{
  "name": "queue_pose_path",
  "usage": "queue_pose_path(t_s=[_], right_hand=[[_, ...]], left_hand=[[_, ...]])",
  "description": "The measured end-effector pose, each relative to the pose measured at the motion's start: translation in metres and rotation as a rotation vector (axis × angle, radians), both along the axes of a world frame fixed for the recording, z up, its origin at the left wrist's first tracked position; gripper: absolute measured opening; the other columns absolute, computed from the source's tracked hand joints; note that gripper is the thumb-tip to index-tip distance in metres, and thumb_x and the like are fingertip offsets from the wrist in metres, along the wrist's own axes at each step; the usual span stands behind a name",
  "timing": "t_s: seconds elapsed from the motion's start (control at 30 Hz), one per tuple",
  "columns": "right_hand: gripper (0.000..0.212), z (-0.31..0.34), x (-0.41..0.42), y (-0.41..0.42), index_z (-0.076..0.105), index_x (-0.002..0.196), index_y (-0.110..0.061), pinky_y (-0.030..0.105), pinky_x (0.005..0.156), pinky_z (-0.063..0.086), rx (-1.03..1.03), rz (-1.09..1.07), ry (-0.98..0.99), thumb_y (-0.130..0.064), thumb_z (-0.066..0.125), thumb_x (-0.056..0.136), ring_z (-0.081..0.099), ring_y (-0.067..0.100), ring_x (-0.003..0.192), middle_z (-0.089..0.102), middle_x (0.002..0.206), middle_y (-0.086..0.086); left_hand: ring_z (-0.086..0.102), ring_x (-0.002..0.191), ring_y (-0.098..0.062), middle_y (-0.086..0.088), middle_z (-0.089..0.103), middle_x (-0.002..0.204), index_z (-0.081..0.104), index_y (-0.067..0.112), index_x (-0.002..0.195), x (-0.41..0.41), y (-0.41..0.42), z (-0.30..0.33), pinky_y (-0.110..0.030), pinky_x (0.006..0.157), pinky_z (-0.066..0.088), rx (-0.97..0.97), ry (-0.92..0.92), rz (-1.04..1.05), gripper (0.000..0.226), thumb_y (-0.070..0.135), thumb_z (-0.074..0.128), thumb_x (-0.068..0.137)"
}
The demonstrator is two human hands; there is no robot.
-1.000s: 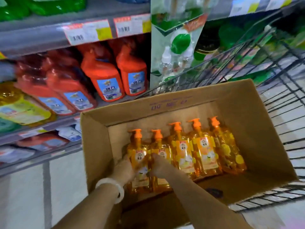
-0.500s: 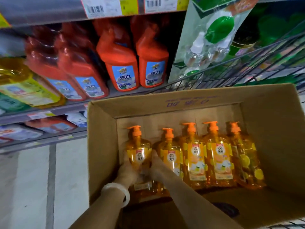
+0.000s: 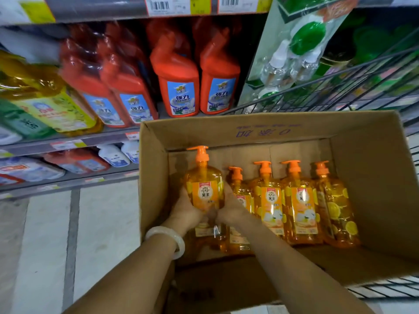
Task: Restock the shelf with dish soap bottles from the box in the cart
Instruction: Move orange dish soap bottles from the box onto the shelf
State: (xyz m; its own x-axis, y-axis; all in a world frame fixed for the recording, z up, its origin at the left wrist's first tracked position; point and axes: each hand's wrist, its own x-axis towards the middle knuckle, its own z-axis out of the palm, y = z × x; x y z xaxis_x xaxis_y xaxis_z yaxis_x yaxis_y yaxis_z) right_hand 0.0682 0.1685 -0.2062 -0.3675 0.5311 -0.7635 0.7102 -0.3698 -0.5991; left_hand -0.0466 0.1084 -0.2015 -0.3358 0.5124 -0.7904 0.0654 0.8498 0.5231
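An open cardboard box (image 3: 374, 168) sits in a wire cart (image 3: 371, 71) and holds a row of orange dish soap bottles with pump tops (image 3: 299, 205). The leftmost dish soap bottle (image 3: 205, 186) is raised above the row. My left hand (image 3: 187, 210) and my right hand (image 3: 229, 206) clasp its lower body from either side. A white bangle is on my left wrist. The bottle's base is hidden behind my hands.
Store shelves (image 3: 68, 143) run along the left, stocked with red cleaner bottles (image 3: 179, 87) and yellow and green detergent bottles (image 3: 45, 105). A hanging pack of green-capped bottles (image 3: 294, 48) is beyond the cart. Pale floor tiles (image 3: 45, 245) lie left of the box.
Both hands have closed around the leftmost bottle and lifted it upward out of the row. The view has tilted down and closer to the box.
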Motion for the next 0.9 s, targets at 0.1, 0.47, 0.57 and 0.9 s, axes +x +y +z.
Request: queue_pose_path(t_s=[0.1,0.47,0.57,0.9], right_hand=[[0.108,0.046,0.01,0.006,0.016,0.144,-0.033,0.034,0.089,0.049,0.149,-0.001,0.017,0.003,0.077,0.062,0.053,0.021,0.115,0.054,0.116,-0.004],[0.12,0.243,-0.03,-0.042,0.022,0.147,-0.03,0.038,0.097,0.051,0.676,-0.046,0.313,0.001,0.087,0.051,0.055,0.011,0.117,0.055,0.128,-0.009],[0.114,0.276,-0.071,-0.064,0.027,0.145,-0.029,0.027,0.094,0.051,0.774,-0.028,0.403,-0.001,0.088,0.053,0.056,0.0,0.112,0.058,0.121,-0.016],[0.114,0.317,-0.234,-0.121,0.025,0.146,-0.025,0.025,0.096,0.048,0.862,0.112,0.659,0.008,0.083,0.054,0.058,0.002,0.108,0.058,0.121,-0.013]], left_hand=[[0.051,0.116,-0.02,0.004,0.054,0.125,0.025,0.034,0.137,-0.001,0.002,0.035,-0.047,0.101,0.044,0.176,-0.001,-0.023,0.108,0.025,0.089,0.051],[0.059,0.109,-0.01,0.004,0.059,0.123,0.03,0.028,0.14,-0.075,-0.042,0.212,-0.033,0.096,0.049,0.812,0.098,-0.092,0.116,0.017,0.094,0.044],[0.057,0.111,-0.013,0.007,0.058,0.122,0.03,0.035,0.137,-0.12,-0.068,0.25,-0.034,0.093,0.047,0.909,0.177,-0.084,0.116,0.025,0.094,0.041],[0.059,0.097,-0.009,0.027,0.054,0.104,0.031,0.043,0.132,-0.263,-0.153,0.306,-0.03,0.086,0.05,1.013,0.474,0.075,0.113,0.025,0.094,0.04]])
